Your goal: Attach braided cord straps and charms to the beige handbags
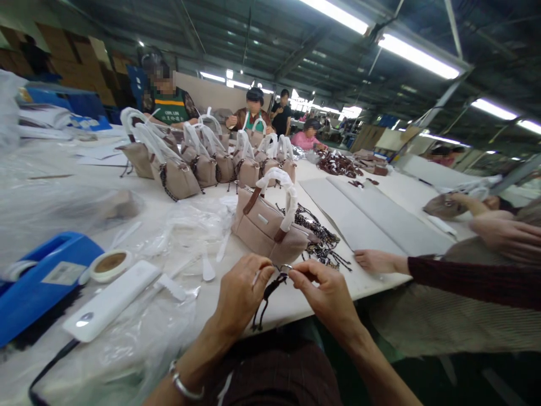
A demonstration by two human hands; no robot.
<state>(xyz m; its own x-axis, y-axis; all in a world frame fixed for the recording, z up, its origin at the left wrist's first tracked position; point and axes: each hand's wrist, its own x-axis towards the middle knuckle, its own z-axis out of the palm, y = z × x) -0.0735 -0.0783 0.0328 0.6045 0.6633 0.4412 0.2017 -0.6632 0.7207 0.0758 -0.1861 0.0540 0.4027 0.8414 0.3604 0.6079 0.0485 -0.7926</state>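
Observation:
Between my two hands, near the table's front edge, is a metal ring (286, 267) with a dark braided cord (270, 287) hanging from it. My left hand (245, 285) pinches the ring's left side by the cord, thumb and forefinger together. On the right side of the ring, my right hand (323, 287) closes in a similar pinch. Just beyond them a beige handbag (270, 225) stands upright, its handles wrapped in white. A pile of dark braided cords (321, 237) lies beside and behind that bag.
Several similar handbags (207, 163) stand behind. At left lie a blue tape dispenser (46, 282), a tape roll (110, 265), a white corded device (112, 301) and clear plastic. A co-worker's hand (376, 262) rests on the table at right; grey boards (363, 208) lie beyond.

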